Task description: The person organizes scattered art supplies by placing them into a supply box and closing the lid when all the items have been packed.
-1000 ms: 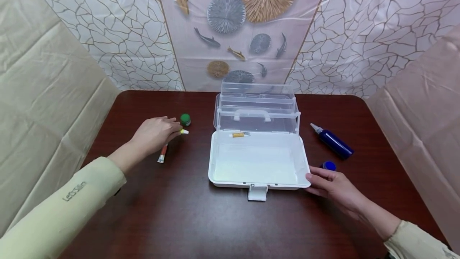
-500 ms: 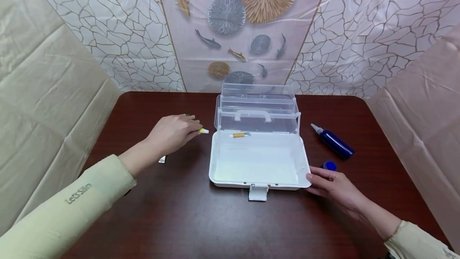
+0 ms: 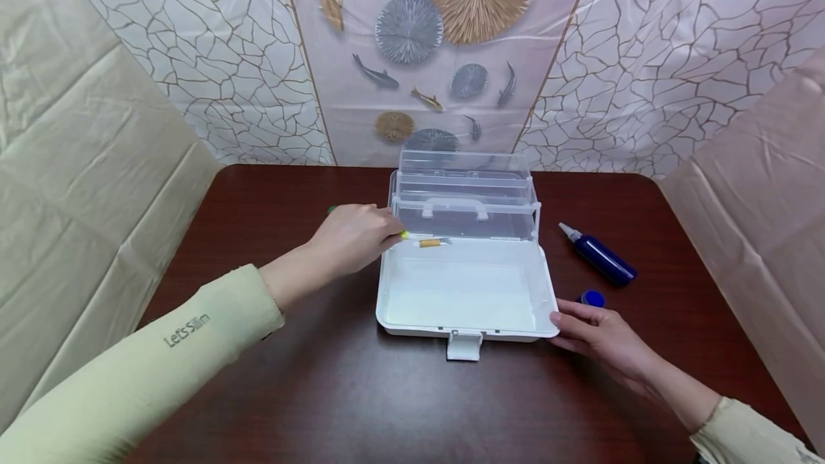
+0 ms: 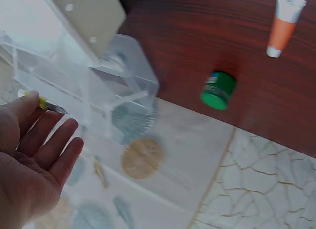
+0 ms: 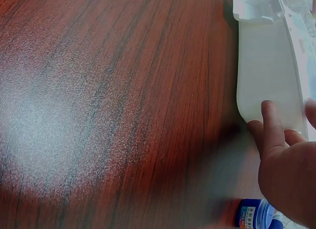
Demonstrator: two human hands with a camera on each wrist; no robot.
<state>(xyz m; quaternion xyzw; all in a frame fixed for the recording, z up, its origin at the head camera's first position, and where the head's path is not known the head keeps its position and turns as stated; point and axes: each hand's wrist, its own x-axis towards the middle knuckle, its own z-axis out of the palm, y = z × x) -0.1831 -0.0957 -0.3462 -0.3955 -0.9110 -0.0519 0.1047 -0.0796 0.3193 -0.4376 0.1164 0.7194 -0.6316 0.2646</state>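
Glare on table (image 5: 123,81); soft shadow by box (image 5: 264,66); left-wrist view hazy.

A dark red-brown table (image 3: 296,392) with round corners and wood lines sits by a shiny back wall (image 3: 351,124). Its middle has gold and grey fish (image 3: 376,73) and round shapes (image 3: 409,29) (a bit like spiky leaves). Crooked brown lines (image 3: 213,56) cover both white sides. Creased, plain side walls (image 3: 84,163) stand left and right. Soft light (image 3: 412,410) shines on the tabletop.
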